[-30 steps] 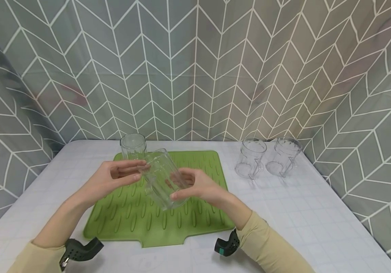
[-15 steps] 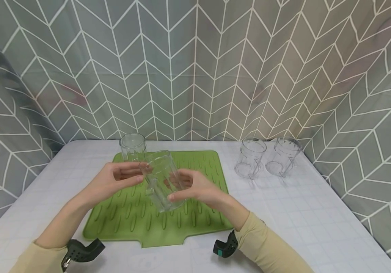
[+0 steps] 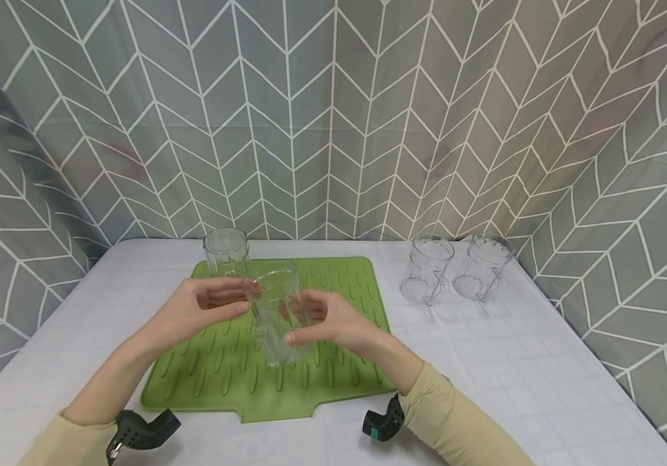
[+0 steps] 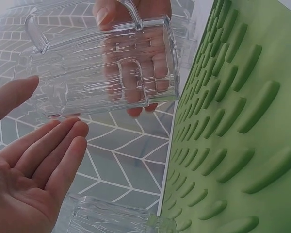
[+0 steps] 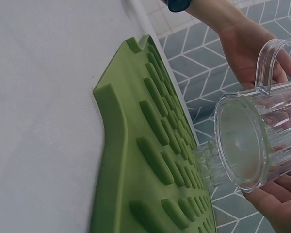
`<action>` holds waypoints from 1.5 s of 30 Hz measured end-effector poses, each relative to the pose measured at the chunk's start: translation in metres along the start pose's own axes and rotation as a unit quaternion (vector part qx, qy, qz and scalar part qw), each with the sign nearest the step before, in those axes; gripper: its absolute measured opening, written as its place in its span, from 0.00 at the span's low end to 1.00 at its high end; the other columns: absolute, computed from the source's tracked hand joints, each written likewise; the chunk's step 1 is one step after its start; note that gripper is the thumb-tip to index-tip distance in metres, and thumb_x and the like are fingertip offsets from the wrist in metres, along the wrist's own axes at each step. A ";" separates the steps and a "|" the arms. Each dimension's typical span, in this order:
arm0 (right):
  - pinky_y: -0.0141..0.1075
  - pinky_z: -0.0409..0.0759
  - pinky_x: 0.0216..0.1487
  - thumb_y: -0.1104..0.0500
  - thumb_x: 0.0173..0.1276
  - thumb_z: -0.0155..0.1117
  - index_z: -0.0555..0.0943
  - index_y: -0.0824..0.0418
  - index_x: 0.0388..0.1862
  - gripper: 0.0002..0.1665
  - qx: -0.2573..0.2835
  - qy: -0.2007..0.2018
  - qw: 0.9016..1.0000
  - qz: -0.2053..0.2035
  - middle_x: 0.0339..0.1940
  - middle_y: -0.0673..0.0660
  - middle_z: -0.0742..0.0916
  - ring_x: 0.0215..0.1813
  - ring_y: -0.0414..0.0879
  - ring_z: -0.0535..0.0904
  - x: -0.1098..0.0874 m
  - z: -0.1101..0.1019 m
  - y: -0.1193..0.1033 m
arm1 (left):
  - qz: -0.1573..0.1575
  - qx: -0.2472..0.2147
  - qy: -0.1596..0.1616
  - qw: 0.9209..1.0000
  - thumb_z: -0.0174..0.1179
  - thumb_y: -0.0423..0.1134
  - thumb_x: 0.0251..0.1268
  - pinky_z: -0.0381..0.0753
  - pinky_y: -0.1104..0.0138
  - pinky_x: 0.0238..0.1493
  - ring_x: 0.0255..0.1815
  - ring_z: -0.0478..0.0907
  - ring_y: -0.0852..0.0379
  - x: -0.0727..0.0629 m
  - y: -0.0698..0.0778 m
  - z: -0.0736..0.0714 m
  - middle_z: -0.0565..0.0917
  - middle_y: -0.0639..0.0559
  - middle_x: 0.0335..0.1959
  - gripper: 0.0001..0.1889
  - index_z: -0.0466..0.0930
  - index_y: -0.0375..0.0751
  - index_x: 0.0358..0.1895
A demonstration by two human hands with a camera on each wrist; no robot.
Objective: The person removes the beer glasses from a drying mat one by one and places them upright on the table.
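Above the green mat, the right hand grips a tilted clear mug; the left hand stands wide at its upper end, contact unclear

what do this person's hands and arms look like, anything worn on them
The left hand and right hand are ungloved. The left sleeve and right sleeve are beige, ending partway down the forearms. Each cuff has a curved black device: the left device shows a silvery fitting, the right device a teal patch.
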State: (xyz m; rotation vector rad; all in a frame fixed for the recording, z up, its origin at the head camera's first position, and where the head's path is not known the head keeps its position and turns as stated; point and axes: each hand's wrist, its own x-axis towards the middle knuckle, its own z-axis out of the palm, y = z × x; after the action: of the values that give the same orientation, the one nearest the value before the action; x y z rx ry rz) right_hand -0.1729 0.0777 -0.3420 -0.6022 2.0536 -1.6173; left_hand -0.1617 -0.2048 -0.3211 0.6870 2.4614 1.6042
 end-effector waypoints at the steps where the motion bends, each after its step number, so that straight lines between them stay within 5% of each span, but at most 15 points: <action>1: 0.47 0.70 0.75 0.55 0.60 0.77 0.62 0.61 0.77 0.51 0.001 0.000 1.000 0.001 0.74 0.56 0.73 0.73 0.53 0.69 0.000 0.000 0.000 | -0.001 0.000 0.001 1.000 0.62 0.41 0.71 0.83 0.70 0.57 0.57 0.82 0.65 0.000 0.000 0.000 0.84 0.44 0.58 0.22 0.77 0.39 0.65; 7: 0.48 0.71 0.74 0.55 0.58 0.78 0.64 0.59 0.76 0.49 0.003 0.003 1.000 0.002 0.73 0.55 0.74 0.73 0.53 0.70 0.000 0.001 0.001 | -0.009 0.002 0.005 1.000 0.64 0.42 0.70 0.84 0.70 0.56 0.56 0.82 0.65 0.000 0.000 0.002 0.85 0.46 0.58 0.22 0.78 0.40 0.64; 19: 0.45 0.73 0.73 0.59 0.60 0.76 0.66 0.59 0.75 0.46 0.029 -0.009 0.999 -0.020 0.70 0.58 0.78 0.72 0.55 0.72 0.001 0.001 0.001 | -0.008 0.017 0.006 1.000 0.64 0.43 0.70 0.85 0.65 0.58 0.62 0.80 0.44 0.000 0.002 0.005 0.83 0.42 0.60 0.25 0.75 0.37 0.66; 29: 0.41 0.77 0.68 0.61 0.60 0.75 0.77 0.51 0.65 0.34 0.036 -0.008 0.998 -0.041 0.63 0.51 0.83 0.67 0.49 0.76 0.002 0.001 0.001 | -0.001 0.025 0.005 1.000 0.65 0.43 0.69 0.85 0.64 0.57 0.62 0.80 0.43 0.002 0.002 0.007 0.83 0.42 0.60 0.25 0.75 0.36 0.66; 45: 0.44 0.73 0.72 0.61 0.61 0.75 0.73 0.56 0.69 0.37 0.045 -0.003 0.997 -0.055 0.70 0.60 0.77 0.69 0.48 0.74 0.001 0.002 0.000 | 0.002 0.019 0.001 1.000 0.67 0.43 0.67 0.83 0.65 0.59 0.62 0.80 0.44 0.002 0.002 0.011 0.84 0.46 0.60 0.24 0.78 0.39 0.64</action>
State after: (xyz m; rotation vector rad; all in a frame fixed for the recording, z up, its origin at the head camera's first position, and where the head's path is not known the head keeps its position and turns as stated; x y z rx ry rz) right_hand -0.1729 0.0758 -0.3429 -0.6985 1.9614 -1.7571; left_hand -0.1587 -0.1941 -0.3242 0.6978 2.4999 1.5631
